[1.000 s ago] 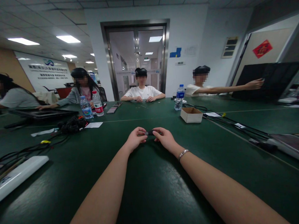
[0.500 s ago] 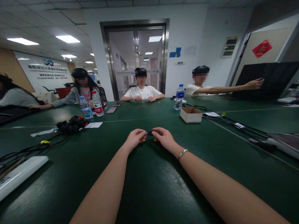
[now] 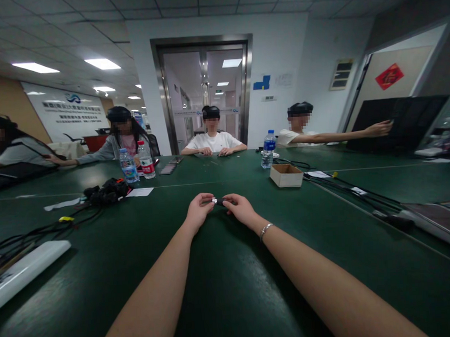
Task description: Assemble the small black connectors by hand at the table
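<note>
Since it all comes down to fingertips here, start there: the left hand [image 3: 200, 210] pinches the silvery end [image 3: 214, 200] of a small dark piece [image 3: 220, 202], and the right hand [image 3: 239, 208] pinches the dark end, so the thing sits right between the 2 hands. Can't tell if it's 1 part or 2 fitted together, too tiny. Imo the good way to handle it is a light pinch from both sides with the ends lined up, so nothing twists or skews. I'd let the fingers do the fine work, too. Can't tell whether the hands rest on the green table [image 3: 217, 296] or hover just over it; resting them would probably steady things. Mind the bracelet [image 3: 266, 231] at the right wrist, might scrape. Farther out, an open box [image 3: 282, 180] sits beyond the right hand, off to its right, with a water bottle [image 3: 268, 150] behind it. Beyond the left hand and to its left: a black bundle [image 3: 106, 192], a paper sheet [image 3: 140, 192], then a blue-labelled bottle [image 3: 129, 168] and a red-capped bottle [image 3: 146, 161], all well apart from the fingers.
</note>
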`<state>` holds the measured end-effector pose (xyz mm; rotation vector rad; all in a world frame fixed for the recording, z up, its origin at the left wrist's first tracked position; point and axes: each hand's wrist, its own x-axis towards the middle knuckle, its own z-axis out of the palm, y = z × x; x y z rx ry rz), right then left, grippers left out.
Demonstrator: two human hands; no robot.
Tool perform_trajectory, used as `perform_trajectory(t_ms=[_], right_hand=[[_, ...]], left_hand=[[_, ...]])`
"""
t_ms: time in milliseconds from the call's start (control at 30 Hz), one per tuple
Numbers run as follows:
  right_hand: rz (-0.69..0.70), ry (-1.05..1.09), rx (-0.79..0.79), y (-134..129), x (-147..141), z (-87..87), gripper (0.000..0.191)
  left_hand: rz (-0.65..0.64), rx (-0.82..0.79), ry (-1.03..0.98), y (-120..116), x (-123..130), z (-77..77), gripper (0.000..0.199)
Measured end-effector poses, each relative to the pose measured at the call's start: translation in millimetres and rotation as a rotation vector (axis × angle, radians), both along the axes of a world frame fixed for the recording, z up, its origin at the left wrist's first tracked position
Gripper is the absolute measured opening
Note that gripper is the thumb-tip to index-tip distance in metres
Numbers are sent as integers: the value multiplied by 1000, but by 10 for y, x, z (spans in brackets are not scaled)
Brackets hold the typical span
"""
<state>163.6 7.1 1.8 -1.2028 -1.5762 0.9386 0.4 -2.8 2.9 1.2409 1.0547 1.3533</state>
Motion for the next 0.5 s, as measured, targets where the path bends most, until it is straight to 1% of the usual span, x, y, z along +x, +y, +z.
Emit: perform_trajectory(t_ms=[200, 367, 500], right_hand=[[-19, 0, -16, 66, -45, -41, 18], [14, 60, -13, 8, 2, -36, 17], [16, 67, 0, -41, 13, -12, 19]], left_hand=[[26, 15, 35, 23, -12, -26, 28], [15, 42, 74, 10, -9, -22, 28], [12, 38, 122, 41, -37, -24, 27]])
